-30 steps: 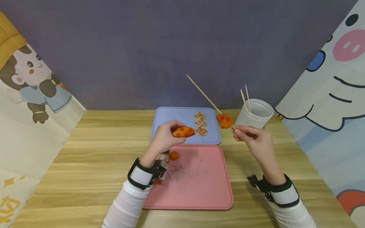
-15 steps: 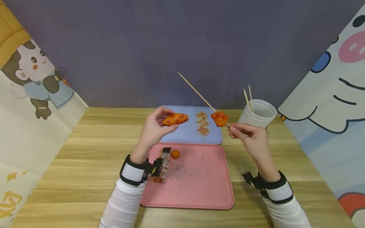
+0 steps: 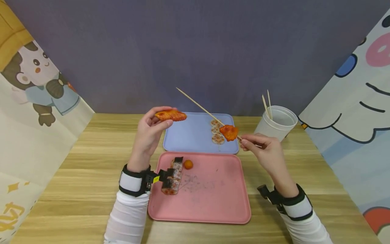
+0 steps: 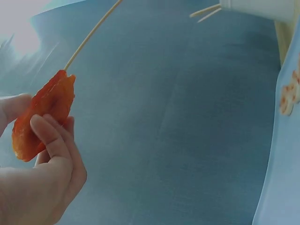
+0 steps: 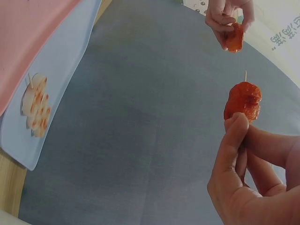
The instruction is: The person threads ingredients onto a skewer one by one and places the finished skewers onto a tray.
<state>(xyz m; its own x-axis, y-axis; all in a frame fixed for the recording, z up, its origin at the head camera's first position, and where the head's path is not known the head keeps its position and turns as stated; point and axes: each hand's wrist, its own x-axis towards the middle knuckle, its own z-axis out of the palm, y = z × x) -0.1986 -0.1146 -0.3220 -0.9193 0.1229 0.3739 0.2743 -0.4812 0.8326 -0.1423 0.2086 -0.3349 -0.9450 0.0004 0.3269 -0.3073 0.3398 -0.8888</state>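
My left hand [image 3: 145,135] holds a glazed orange-red chicken wing [image 3: 171,115] between thumb and fingers, above the left end of the blue tray. My right hand [image 3: 265,149] pinches a bamboo skewer [image 3: 198,104] near its lower end. Threaded on that skewer, just past the fingertips, is another orange-red piece [image 3: 229,132], perhaps also a wing. The skewer's bare tip slants up to the left and stands apart from the held wing in the head view. In the left wrist view, the skewer [image 4: 91,37] runs down to the wing's edge; whether they touch, I cannot tell.
A blue tray [image 3: 195,134] at the back bears skewered lotus root slices [image 3: 218,139]. The pink tray [image 3: 210,200] in front holds seaweed-wrapped rolls [image 3: 171,186] and a small orange ball [image 3: 188,164]. At right stands a white tub [image 3: 275,122] with several skewers.
My left hand has moved left and up with the wing, uncovering the rolls. The right hand has shifted slightly left, bringing the skewered piece in front of the lotus root slices.
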